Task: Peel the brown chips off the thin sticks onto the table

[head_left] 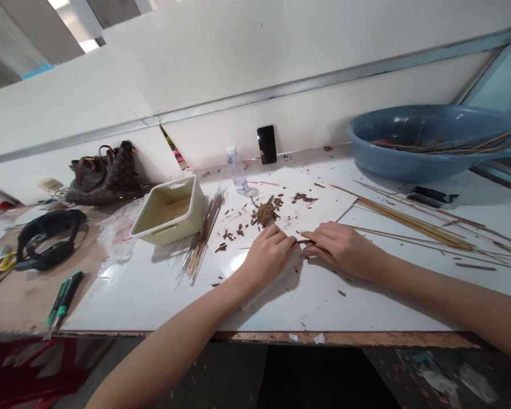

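Note:
Between my hands lies a thin brown stick [305,242], low over the white sheet. My left hand [269,253] has its fingers curled over the stick's left part, and a fine tip pokes out past it. The fingers of my right hand [343,247] are closed together on the right part, thumb underneath. Just beyond my left hand sits a brown clay-like lump [265,213], ringed by small dark crumbs and rolled bits. To the right is a bundle of long yellowish sticks [413,222]; on the left, a bunch of brown-coated sticks [205,233] lies beside the bin.
A cream plastic bin [183,227], a water bottle [237,170] and a leaning phone [267,145] stand towards the wall. A large blue basin [409,165] with long sticks fills the back right. Green-black cutters [63,301], a black headset [46,238] and a handbag [106,179] lie left.

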Action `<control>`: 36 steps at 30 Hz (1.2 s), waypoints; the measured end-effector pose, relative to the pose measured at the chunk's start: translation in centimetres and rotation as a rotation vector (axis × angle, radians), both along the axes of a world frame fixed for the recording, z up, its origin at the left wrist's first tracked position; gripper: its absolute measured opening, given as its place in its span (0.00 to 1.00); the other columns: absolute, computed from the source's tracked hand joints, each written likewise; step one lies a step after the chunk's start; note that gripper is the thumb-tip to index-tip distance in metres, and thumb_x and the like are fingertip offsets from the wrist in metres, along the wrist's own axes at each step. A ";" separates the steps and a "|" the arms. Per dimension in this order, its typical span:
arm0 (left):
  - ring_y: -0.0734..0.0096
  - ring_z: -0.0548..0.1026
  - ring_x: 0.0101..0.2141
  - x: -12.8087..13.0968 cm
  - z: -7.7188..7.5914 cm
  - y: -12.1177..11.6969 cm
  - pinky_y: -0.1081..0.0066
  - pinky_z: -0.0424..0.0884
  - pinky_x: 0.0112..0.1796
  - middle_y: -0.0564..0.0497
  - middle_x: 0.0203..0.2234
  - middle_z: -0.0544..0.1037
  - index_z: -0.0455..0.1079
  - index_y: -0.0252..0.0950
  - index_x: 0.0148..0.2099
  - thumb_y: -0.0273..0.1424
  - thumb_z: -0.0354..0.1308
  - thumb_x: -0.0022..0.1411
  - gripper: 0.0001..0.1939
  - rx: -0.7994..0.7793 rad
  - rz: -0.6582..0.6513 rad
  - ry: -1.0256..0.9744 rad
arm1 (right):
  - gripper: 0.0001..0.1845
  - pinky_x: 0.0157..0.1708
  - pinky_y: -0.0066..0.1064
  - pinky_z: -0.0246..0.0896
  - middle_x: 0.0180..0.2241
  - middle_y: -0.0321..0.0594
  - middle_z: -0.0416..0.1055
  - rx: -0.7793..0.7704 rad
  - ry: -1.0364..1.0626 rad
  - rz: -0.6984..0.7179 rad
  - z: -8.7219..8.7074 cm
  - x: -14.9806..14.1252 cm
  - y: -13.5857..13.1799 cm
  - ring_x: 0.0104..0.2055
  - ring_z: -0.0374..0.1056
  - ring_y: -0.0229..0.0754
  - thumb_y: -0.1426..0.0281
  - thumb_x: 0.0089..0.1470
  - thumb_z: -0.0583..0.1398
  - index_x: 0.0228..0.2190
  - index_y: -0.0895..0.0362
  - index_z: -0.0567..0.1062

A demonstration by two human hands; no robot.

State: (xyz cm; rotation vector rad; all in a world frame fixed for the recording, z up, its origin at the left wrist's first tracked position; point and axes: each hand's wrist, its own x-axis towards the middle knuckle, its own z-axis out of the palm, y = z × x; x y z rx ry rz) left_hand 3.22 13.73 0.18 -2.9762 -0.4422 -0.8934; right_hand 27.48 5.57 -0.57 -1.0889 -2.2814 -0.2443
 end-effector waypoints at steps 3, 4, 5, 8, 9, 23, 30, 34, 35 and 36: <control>0.59 0.77 0.38 0.1 -0.4 0.1 0.59 0.77 0.43 0.46 0.32 0.81 0.78 0.37 0.45 0.32 0.55 0.83 0.13 0.008 0.002 0.018 | 0.12 0.40 0.45 0.69 0.39 0.48 0.81 -0.023 0.015 0.020 -0.1 -0.2 -0.2 0.40 0.75 0.53 0.68 0.77 0.59 0.55 0.59 0.77; 0.59 0.77 0.38 0.2 -0.5 0.1 0.58 0.77 0.43 0.46 0.32 0.81 0.78 0.37 0.45 0.33 0.54 0.83 0.13 0.010 0.004 0.022 | 0.11 0.41 0.45 0.69 0.39 0.47 0.80 -0.032 0.021 0.029 -0.1 -0.2 -0.4 0.41 0.75 0.53 0.69 0.77 0.58 0.55 0.58 0.77; 0.58 0.77 0.38 0.2 -0.6 0.1 0.58 0.77 0.43 0.46 0.32 0.81 0.78 0.37 0.45 0.33 0.54 0.83 0.13 0.010 0.007 0.026 | 0.11 0.41 0.45 0.69 0.39 0.47 0.80 -0.044 0.026 0.035 0.0 -0.3 -0.5 0.41 0.75 0.53 0.70 0.77 0.58 0.54 0.58 0.77; 0.59 0.77 0.38 0.2 -0.5 0.0 0.58 0.77 0.43 0.46 0.33 0.82 0.78 0.37 0.47 0.33 0.54 0.83 0.13 0.011 -0.002 0.029 | 0.10 0.41 0.44 0.69 0.39 0.46 0.79 -0.079 0.034 0.051 0.1 -0.3 -0.8 0.41 0.74 0.52 0.71 0.77 0.57 0.53 0.57 0.76; 0.59 0.78 0.39 0.1 -0.5 -0.1 0.58 0.78 0.43 0.46 0.34 0.83 0.78 0.36 0.50 0.34 0.55 0.83 0.12 0.011 -0.007 0.019 | 0.09 0.41 0.44 0.69 0.39 0.46 0.79 -0.088 0.041 0.054 0.1 -0.3 -0.8 0.40 0.74 0.52 0.71 0.77 0.57 0.53 0.57 0.76; 0.60 0.78 0.39 0.1 0.1 -0.2 0.59 0.79 0.43 0.46 0.37 0.85 0.79 0.37 0.47 0.32 0.57 0.82 0.10 -0.050 -0.002 -0.064 | 0.13 0.43 0.46 0.72 0.43 0.49 0.82 -0.016 0.059 0.017 0.3 -0.4 -0.5 0.42 0.78 0.54 0.68 0.77 0.58 0.57 0.58 0.76; 0.59 0.77 0.38 0.1 -0.2 -0.1 0.59 0.78 0.42 0.47 0.35 0.85 0.79 0.36 0.45 0.31 0.58 0.81 0.10 -0.044 0.004 -0.050 | 0.11 0.43 0.46 0.71 0.40 0.47 0.82 -0.057 0.075 0.018 0.5 -0.4 -0.8 0.41 0.77 0.52 0.71 0.76 0.57 0.53 0.56 0.77; 0.58 0.77 0.39 0.1 -0.2 -0.1 0.59 0.78 0.42 0.46 0.35 0.85 0.79 0.36 0.44 0.31 0.60 0.80 0.09 -0.045 0.007 -0.061 | 0.10 0.42 0.44 0.70 0.40 0.46 0.82 -0.042 0.092 0.019 0.2 -0.3 -0.7 0.40 0.77 0.51 0.71 0.76 0.58 0.52 0.56 0.78; 0.58 0.76 0.39 0.1 -0.2 -0.1 0.59 0.78 0.42 0.46 0.34 0.85 0.79 0.36 0.44 0.30 0.59 0.80 0.10 -0.047 0.014 -0.060 | 0.09 0.42 0.44 0.69 0.40 0.46 0.82 -0.035 0.092 0.019 0.2 -0.3 -0.6 0.40 0.77 0.51 0.71 0.76 0.58 0.52 0.56 0.78; 0.58 0.76 0.39 0.1 -0.2 -0.1 0.59 0.77 0.41 0.46 0.34 0.84 0.79 0.36 0.44 0.30 0.58 0.81 0.11 -0.051 0.020 -0.056 | 0.09 0.42 0.44 0.69 0.40 0.46 0.82 -0.031 0.088 0.019 0.2 -0.3 -0.6 0.39 0.77 0.50 0.71 0.76 0.58 0.52 0.57 0.77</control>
